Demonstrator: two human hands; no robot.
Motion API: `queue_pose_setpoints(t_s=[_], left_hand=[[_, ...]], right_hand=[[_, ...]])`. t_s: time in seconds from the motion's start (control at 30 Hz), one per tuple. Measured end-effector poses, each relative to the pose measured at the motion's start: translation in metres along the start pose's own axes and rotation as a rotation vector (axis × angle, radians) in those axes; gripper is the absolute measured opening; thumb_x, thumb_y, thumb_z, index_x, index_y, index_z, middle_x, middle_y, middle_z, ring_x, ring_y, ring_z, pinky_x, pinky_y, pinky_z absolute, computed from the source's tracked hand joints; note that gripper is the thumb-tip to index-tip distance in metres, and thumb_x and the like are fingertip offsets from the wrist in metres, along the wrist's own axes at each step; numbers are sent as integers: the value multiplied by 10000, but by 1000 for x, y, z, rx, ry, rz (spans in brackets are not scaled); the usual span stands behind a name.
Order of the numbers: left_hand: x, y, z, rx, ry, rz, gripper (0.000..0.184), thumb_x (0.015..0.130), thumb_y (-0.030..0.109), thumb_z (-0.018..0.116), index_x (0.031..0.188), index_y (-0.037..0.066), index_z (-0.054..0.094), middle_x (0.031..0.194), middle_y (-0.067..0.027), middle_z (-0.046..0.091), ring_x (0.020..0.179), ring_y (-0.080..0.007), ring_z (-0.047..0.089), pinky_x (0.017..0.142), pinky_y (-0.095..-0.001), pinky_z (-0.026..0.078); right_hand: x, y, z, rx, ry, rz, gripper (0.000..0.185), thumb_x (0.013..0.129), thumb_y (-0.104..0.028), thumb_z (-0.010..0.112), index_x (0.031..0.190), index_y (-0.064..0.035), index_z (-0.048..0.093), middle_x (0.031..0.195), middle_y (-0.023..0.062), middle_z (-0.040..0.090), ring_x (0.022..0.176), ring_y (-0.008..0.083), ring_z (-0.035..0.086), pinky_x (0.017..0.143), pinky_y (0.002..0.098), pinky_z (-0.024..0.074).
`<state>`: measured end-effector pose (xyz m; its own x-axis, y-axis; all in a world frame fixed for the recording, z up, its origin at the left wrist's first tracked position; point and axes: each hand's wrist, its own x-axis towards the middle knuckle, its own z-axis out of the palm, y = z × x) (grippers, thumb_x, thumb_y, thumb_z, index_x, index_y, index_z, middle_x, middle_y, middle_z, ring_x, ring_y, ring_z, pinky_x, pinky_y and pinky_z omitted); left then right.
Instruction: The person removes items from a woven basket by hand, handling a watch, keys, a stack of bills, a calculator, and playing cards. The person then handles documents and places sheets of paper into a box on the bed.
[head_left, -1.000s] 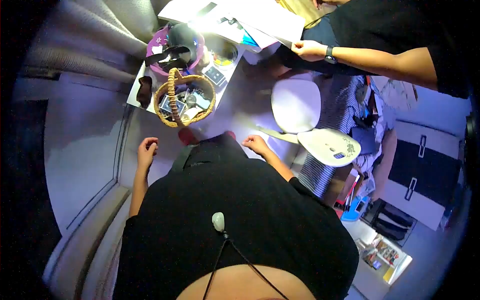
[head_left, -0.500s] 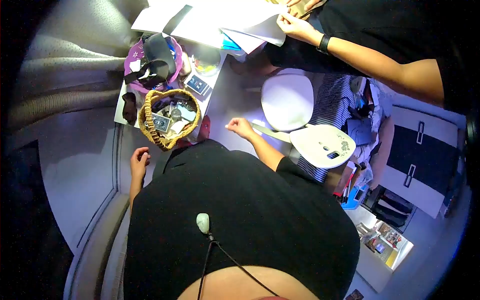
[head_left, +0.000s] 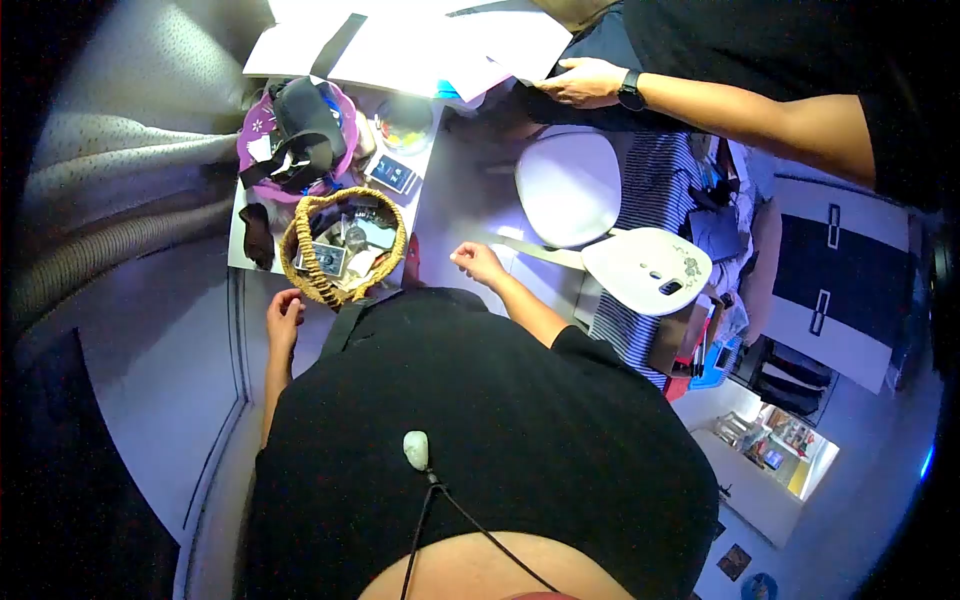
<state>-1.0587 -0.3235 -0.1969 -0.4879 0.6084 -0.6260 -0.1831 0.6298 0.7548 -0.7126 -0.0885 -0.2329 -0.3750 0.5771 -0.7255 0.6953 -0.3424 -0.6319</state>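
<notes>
My left hand (head_left: 285, 307) hangs just below the near left corner of the white table, close to the woven basket (head_left: 300, 262). Its fingers are loosely bent and nothing shows in them. My right hand (head_left: 478, 263) is in the air to the right of the basket, empty, with relaxed, half-curled fingers. Inside the basket lie a dark patterned card box (head_left: 322, 259) and several small items I cannot make out. Behind it stands a purple bowl (head_left: 350, 150) with a black strapped object (head_left: 305, 125) on top.
Another person's hand (head_left: 585, 83), wearing a wristwatch, is near white paper sheets (head_left: 400, 50) at the table's far end. A phone-like device (head_left: 392, 173) and a clear round container (head_left: 405, 125) are on the table. A white chair (head_left: 645, 270) stands to my right, beside a striped cloth (head_left: 650, 190).
The other person's hand has lowered from the raised paper to the sheets' edge. My left hand has come nearer the basket as the view shifted slightly. My right hand stays about the same.
</notes>
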Motion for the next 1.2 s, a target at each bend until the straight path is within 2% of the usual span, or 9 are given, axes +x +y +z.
queue_pose_setpoints(t_s=[0.3,0.43,0.5,0.57,0.8,0.93,1.0,1.13,1.2], left_hand=[[30,-23,-29,-67,-72,9,171,832,105,549,998,69,565,833,-2,569,695,-80,534,534,-208,413],[58,-62,-40,225,68,390,278,812,120,578,1076,56,522,1000,-54,561,712,-116,542,531,-247,444],[45,-32,-34,77,49,54,394,808,145,592,1176,72,473,1108,-74,529,781,-142,554,572,-279,469],[64,-51,-38,95,-9,-56,499,808,195,607,1261,105,417,1168,-80,503,841,-160,557,609,-304,478],[70,-23,-26,39,-104,-146,609,798,293,630,1312,114,355,1222,-122,478,936,-189,545,645,-325,487],[85,-41,-24,366,35,136,589,757,248,660,1256,70,405,1155,-173,499,957,-291,546,772,-350,461],[52,20,-13,747,260,733,531,699,156,668,1177,55,461,1067,-164,522,980,-326,516,848,-361,419],[56,55,8,1023,-147,917,466,670,57,608,1121,66,491,1060,-92,530,1014,-263,494,832,-378,407],[71,46,25,1240,-58,1013,358,748,89,506,1106,75,504,1068,-80,535,1045,-242,477,857,-377,385]], right_hand=[[-27,0,44,91,43,60,188,798,-262,618,839,-79,605,650,16,572,526,89,508,471,236,414],[-30,4,58,165,66,61,204,779,-271,647,824,-74,620,643,12,575,521,93,519,438,240,407],[-33,-3,65,120,113,64,200,779,-259,647,823,-66,618,645,12,576,520,92,519,435,238,405],[-30,0,69,105,104,56,197,781,-248,645,835,-61,616,644,12,573,517,92,522,433,238,406],[-26,-16,85,203,112,34,172,812,-235,616,857,-75,574,682,5,564,570,92,539,484,228,415],[-25,-35,87,181,145,-7,142,821,-210,607,839,-75,566,671,-5,560,573,87,541,495,220,420],[-23,-36,90,179,143,-18,135,823,-205,604,838,-76,566,667,-7,558,571,85,540,495,218,418],[-24,-33,93,223,113,-42,146,822,-216,606,839,-77,566,658,-10,552,566,83,534,492,216,412],[-24,-26,95,197,118,-47,165,814,-234,617,835,-78,568,658,-12,550,559,81,527,487,216,408]])
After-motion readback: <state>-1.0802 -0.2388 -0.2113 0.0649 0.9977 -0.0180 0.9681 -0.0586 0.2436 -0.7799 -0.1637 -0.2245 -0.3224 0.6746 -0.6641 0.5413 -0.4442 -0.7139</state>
